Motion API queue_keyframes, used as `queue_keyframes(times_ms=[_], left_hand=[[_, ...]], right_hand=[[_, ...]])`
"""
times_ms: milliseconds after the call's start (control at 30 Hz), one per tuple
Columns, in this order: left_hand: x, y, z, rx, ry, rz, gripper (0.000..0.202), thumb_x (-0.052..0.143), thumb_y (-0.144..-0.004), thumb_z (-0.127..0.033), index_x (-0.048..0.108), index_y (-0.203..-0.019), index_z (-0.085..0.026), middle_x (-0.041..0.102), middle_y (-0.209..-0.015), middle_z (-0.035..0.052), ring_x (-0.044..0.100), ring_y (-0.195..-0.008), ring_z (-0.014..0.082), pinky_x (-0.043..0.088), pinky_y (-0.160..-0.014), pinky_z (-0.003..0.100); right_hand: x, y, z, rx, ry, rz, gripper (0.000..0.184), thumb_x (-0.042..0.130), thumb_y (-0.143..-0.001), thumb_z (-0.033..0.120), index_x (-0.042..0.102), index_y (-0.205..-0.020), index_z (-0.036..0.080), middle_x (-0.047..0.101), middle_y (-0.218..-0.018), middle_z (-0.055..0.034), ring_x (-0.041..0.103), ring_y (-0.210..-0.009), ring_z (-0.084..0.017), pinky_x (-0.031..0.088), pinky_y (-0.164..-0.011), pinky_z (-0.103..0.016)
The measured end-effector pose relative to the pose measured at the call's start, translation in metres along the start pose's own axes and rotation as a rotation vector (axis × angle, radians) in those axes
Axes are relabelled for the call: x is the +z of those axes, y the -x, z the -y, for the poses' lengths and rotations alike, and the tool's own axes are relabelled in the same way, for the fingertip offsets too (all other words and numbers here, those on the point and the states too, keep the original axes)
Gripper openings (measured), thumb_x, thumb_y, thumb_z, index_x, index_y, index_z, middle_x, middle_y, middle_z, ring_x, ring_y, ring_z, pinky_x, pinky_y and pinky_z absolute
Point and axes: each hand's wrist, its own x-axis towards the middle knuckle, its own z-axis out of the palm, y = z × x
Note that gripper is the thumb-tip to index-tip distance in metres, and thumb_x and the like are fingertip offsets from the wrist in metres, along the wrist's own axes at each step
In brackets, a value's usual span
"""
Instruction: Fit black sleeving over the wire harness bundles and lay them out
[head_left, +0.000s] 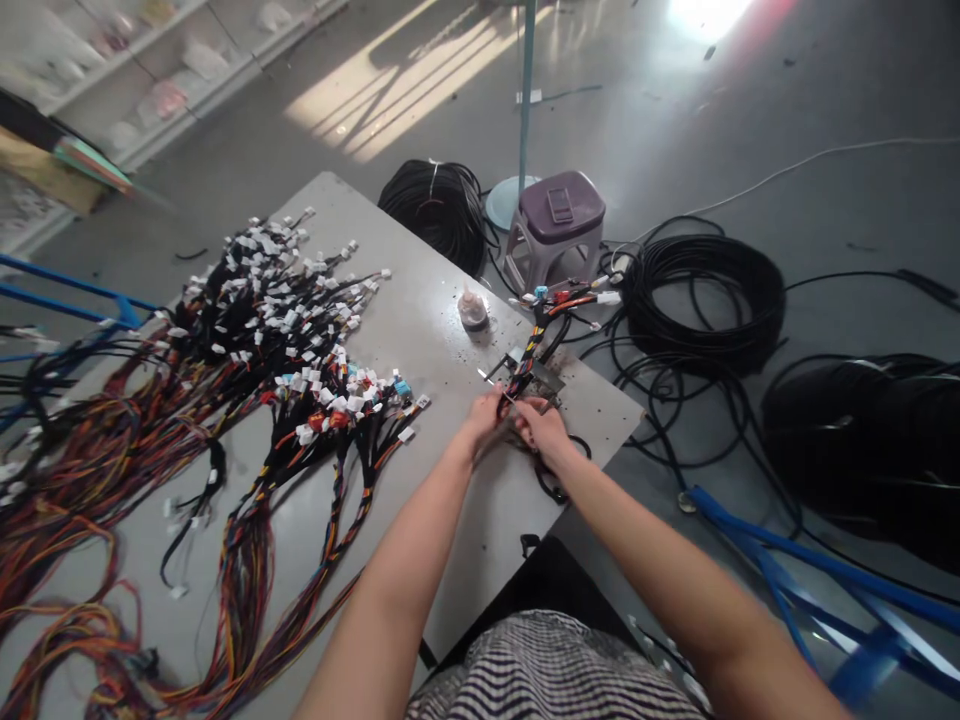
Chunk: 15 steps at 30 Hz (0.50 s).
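Observation:
Both hands meet at the right corner of the table, at the lower end of a wire harness bound in black and yellow. My left hand is closed around the harness from the left. My right hand pinches close beside it, its fingertips almost touching the left ones; what they hold is too small to make out. A thin pale sliver shows between the hands. The harness's upper end fans out into white, blue and red connectors. Beneath it lies a dark metal fixture on the tabletop.
On the table, finished-looking harnesses with white connectors are heaped at left. A small bottle stands beyond my hands. Past the edge are a purple-topped stool, black cable coils and a blue metal frame.

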Motion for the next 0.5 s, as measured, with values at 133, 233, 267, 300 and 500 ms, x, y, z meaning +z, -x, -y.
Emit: queue_keyframes(times_ms=[133, 233, 267, 300, 500], left_hand=[[-0.004, 0.004, -0.003, -0.038, -0.007, 0.029, 0.062, 0.039, -0.086, -0.069, 0.052, -0.056, -0.017, 0.040, -0.045, -0.0017, 0.029, -0.042, 0.0082, 0.023, -0.044, 0.024], [-0.006, 0.005, -0.004, -0.043, 0.017, 0.084, 0.063, 0.038, -0.087, -0.067, 0.059, -0.061, -0.014, 0.044, -0.046, -0.0006, 0.031, -0.042, 0.0082, 0.025, -0.045, 0.024], [-0.007, 0.005, -0.004, -0.049, 0.027, 0.101, 0.063, 0.038, -0.087, -0.066, 0.061, -0.063, -0.013, 0.046, -0.046, -0.0002, 0.031, -0.042, 0.0081, 0.025, -0.045, 0.024], [-0.008, 0.005, -0.004, -0.060, 0.039, 0.111, 0.063, 0.038, -0.088, -0.066, 0.063, -0.066, -0.012, 0.048, -0.046, 0.0000, 0.031, -0.041, 0.0080, 0.025, -0.044, 0.023], [-0.014, 0.004, -0.006, -0.092, 0.118, 0.195, 0.070, 0.040, -0.083, -0.074, 0.066, -0.079, -0.010, 0.057, -0.054, 0.0035, 0.048, -0.048, 0.0116, 0.032, -0.047, 0.023]], right_hand=[[-0.088, -0.019, 0.049, -0.208, 0.788, 0.238, 0.024, 0.067, -0.071, 0.033, 0.068, -0.087, 0.015, 0.066, -0.073, -0.0048, 0.058, -0.061, -0.017, 0.043, -0.055, -0.025], [-0.105, -0.056, 0.096, -0.731, 1.311, 0.006, 0.032, 0.059, -0.077, 0.024, 0.070, -0.105, 0.015, 0.067, -0.104, -0.0118, 0.060, -0.097, -0.025, 0.044, -0.083, -0.035], [-0.100, -0.070, 0.108, -0.843, 1.459, 0.069, 0.033, 0.059, -0.077, 0.024, 0.070, -0.106, 0.015, 0.067, -0.107, -0.0128, 0.059, -0.102, -0.027, 0.041, -0.088, -0.036], [-0.092, -0.084, 0.116, -0.886, 1.599, 0.186, 0.031, 0.060, -0.077, 0.026, 0.071, -0.104, 0.014, 0.067, -0.104, -0.0133, 0.059, -0.102, -0.028, 0.040, -0.089, -0.036], [-0.054, -0.124, 0.107, -0.742, 1.885, 0.487, 0.022, 0.061, -0.080, 0.029, 0.074, -0.090, 0.014, 0.070, -0.090, -0.0145, 0.063, -0.087, -0.027, 0.042, -0.074, -0.032]])
